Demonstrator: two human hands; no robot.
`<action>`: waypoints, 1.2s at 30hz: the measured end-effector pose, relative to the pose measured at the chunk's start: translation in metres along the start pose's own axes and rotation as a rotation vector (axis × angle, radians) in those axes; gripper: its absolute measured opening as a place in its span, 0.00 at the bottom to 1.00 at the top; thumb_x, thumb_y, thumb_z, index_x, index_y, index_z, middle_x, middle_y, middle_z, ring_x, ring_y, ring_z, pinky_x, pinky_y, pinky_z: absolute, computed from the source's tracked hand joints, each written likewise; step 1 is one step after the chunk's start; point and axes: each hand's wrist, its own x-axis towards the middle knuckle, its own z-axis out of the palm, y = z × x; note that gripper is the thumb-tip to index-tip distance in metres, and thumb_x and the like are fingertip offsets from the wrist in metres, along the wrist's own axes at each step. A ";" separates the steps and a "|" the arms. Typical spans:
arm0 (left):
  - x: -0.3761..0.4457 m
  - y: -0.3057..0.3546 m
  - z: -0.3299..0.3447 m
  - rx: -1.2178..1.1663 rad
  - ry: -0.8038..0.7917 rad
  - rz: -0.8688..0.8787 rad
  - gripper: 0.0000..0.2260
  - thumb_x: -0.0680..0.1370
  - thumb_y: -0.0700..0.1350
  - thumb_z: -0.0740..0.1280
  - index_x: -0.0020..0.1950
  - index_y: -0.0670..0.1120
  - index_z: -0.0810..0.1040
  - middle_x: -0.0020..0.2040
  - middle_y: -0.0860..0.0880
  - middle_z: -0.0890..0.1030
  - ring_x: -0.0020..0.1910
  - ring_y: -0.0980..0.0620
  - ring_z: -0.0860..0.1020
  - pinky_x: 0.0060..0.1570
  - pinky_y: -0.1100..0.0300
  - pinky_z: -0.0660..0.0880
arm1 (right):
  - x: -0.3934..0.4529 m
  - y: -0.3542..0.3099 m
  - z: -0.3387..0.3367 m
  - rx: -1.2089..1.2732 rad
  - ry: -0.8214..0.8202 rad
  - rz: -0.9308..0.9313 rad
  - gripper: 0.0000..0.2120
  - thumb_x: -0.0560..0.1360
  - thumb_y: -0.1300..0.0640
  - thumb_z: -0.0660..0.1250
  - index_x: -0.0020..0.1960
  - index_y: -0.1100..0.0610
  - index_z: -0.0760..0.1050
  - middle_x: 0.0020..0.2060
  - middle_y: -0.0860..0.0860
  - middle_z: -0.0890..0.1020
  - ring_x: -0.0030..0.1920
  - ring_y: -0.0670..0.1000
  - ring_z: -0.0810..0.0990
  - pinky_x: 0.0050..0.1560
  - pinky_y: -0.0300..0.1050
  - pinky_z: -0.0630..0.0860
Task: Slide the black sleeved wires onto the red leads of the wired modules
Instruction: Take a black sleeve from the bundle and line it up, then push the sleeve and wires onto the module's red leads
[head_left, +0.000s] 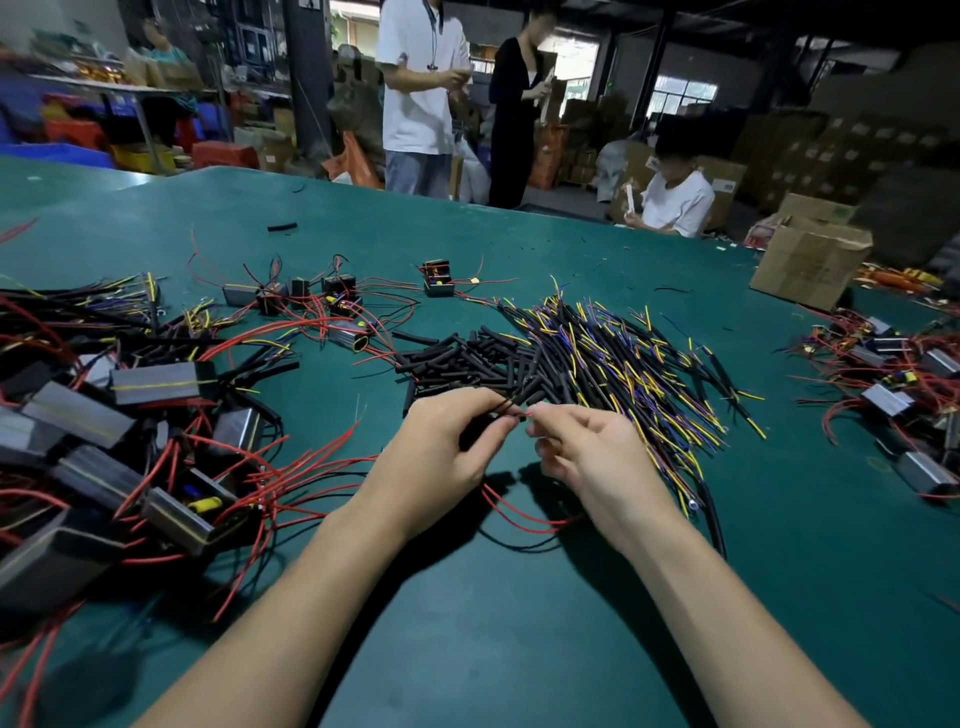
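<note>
Green table (519, 623), cardboard box (810, 260), lettering unreadable

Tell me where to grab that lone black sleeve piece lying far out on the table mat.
Pinch the lone black sleeve piece across its middle, coming from above. It lies flat on the green mat, long axis running left-right, with bare mat all round, so fingers fit on its near and far sides.

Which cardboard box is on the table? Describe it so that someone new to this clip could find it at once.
Start from the green table and follow its far right edge. There, beyond the pile of black sleeved wires, sits the brown cardboard box with its top flaps loosely open. It is the only carton on the tabletop; the other cartons are stacked on the floor behind.
</note>
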 end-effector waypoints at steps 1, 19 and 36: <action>0.000 -0.001 0.001 -0.031 0.028 -0.024 0.04 0.76 0.39 0.69 0.48 0.42 0.82 0.43 0.52 0.83 0.42 0.60 0.79 0.45 0.67 0.73 | 0.005 -0.004 -0.005 -0.013 0.026 -0.010 0.09 0.77 0.59 0.66 0.39 0.60 0.79 0.32 0.51 0.80 0.29 0.44 0.71 0.31 0.36 0.67; 0.004 -0.022 -0.002 -0.143 0.143 -0.238 0.06 0.77 0.39 0.67 0.48 0.43 0.84 0.30 0.54 0.78 0.29 0.62 0.73 0.33 0.70 0.69 | 0.081 0.004 -0.025 -1.450 -0.114 -0.504 0.11 0.78 0.58 0.61 0.57 0.57 0.78 0.55 0.52 0.75 0.59 0.53 0.72 0.51 0.48 0.73; 0.005 -0.030 -0.008 -0.069 0.288 -0.309 0.07 0.78 0.41 0.67 0.50 0.45 0.84 0.34 0.59 0.80 0.34 0.58 0.79 0.37 0.63 0.76 | 0.086 0.002 0.009 -1.404 -0.316 -0.532 0.03 0.75 0.55 0.66 0.47 0.53 0.73 0.47 0.50 0.74 0.55 0.52 0.71 0.52 0.50 0.74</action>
